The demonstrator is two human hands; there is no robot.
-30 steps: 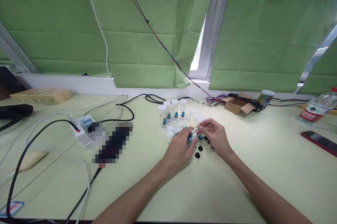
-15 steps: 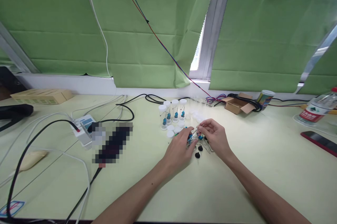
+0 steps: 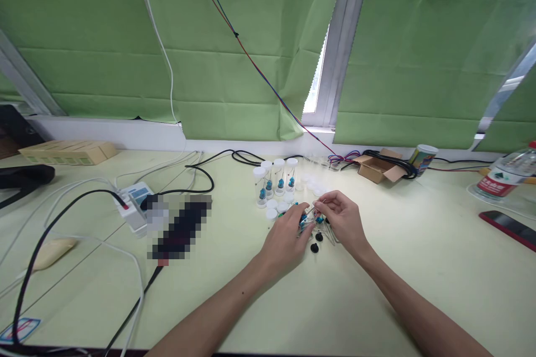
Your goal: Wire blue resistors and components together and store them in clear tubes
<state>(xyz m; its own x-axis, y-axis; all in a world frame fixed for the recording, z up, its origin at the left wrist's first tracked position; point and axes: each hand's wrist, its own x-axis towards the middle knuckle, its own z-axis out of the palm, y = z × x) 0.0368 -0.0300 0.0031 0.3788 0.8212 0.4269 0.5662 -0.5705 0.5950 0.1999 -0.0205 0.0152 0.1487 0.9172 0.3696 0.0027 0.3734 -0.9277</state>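
The right hand pinches a thin wire between its fingers; the left hand curves beside blue parts, its grip unclear.

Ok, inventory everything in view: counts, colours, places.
Capped tubes: four, clear, centre
Loose caps: several, white, centre
Blue parts: several, blue, centre
Small pieces: several, black, centre
Thin rods: several, silvery, centre
Box: one, brown, back right
Can: one, multicoloured, beside box
Bottle: one, clear, right
Phone: one, black, right
Power strip: one, white, left
Pixelated object: one, dark, left
Mouse-like object: one, cream, left
Cables: several, mixed, left and back
Block: one, yellowish, back left
Blinds: several, green, behind
Table: one, pale, below
Left hand: one, bare, centre
Right hand: one, bare, centre
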